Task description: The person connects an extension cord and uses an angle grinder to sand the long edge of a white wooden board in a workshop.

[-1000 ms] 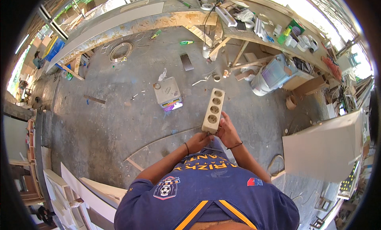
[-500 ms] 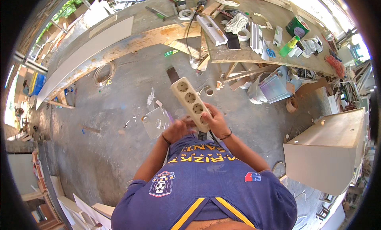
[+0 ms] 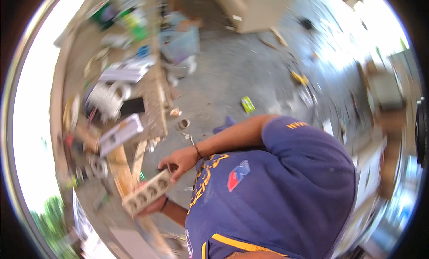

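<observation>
A cream power strip with a row of several round sockets is held out in front of my shirt, tilted. My left hand is wrapped round it from beneath, its fingers partly hidden by the strip. At the strip's cord end, my right hand has its fingers curled round the corner, thumb on the near side. A dark bit shows beside the right fingertips, too blurred to make out. Both wrists wear dark bands.
A wooden workbench at the left carries a black phone, a white channel piece, blue scissors and a green bottle. On the grey floor lie a green packet and a yellow-handled tool. A box-shaped cabinet stands at the far side.
The view has swung sharply to the right, so the bench now lies at the left. My left hand has taken hold of the strip, and my right hand has shifted to its cord end.
</observation>
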Demonstrator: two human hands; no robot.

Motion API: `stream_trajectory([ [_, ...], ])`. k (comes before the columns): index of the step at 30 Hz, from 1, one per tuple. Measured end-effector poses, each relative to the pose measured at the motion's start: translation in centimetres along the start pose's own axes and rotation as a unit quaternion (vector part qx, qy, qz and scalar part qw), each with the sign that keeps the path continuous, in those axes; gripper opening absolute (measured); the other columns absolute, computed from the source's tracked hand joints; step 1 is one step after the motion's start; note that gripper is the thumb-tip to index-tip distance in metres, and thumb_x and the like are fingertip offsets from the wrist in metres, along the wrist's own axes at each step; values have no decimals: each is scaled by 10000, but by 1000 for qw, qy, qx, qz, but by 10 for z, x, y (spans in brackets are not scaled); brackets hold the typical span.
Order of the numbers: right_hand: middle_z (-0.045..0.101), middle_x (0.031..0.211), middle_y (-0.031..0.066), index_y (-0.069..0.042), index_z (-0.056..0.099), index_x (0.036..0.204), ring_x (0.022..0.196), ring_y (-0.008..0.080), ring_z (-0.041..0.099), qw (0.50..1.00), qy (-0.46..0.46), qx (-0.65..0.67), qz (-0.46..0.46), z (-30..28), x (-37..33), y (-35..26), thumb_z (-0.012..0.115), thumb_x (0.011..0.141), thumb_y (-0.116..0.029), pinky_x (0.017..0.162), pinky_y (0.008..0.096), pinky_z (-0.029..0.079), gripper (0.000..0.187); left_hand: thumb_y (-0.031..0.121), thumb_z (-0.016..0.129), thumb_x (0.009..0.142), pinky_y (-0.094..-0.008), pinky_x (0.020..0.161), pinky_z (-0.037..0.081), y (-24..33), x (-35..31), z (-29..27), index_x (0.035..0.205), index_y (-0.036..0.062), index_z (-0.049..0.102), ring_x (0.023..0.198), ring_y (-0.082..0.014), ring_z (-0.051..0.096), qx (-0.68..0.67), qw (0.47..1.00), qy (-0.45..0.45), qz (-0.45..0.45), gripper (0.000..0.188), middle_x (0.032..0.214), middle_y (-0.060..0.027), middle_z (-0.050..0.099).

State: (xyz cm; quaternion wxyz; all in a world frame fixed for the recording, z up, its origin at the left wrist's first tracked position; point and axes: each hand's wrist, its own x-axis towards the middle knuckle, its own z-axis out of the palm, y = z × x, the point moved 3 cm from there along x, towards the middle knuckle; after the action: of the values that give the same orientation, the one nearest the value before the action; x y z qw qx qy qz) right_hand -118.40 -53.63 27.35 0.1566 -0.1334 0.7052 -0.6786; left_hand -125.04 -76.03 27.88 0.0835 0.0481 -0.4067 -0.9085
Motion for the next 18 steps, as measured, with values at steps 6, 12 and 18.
stream_trajectory([
  [6, 643, 833, 143, -46, 622, 913, 795, 280, 614, 978, -66, -154, 126, -2, 9, 72, 716, 729, -342, 691, 388, 468, 361, 724, 389, 743, -447, 876, 443, 75, 121, -26, 1037, 22, 548, 919, -297, 564, -25, 967, -253, 20, 777, 944, -139, 580],
  [12, 653, 893, 162, -69, 647, 908, 850, 336, 621, 937, 16, -296, 186, -11, 7, 96, 620, 768, -331, 726, 439, 476, 299, 678, 463, 727, -449, 880, 433, 38, 186, -18, 1021, 25, 553, 931, -292, 556, -7, 964, -265, -34, 722, 959, -132, 577],
  [18, 638, 944, 204, -47, 630, 991, 896, 365, 608, 914, 177, -240, 274, -45, -41, 100, 503, 880, -387, 778, 458, 464, 379, 633, 536, 712, -450, 883, 423, 82, 244, -28, 1006, 29, 558, 943, -287, 549, 28, 974, -223, 3, 672, 973, -125, 574],
])
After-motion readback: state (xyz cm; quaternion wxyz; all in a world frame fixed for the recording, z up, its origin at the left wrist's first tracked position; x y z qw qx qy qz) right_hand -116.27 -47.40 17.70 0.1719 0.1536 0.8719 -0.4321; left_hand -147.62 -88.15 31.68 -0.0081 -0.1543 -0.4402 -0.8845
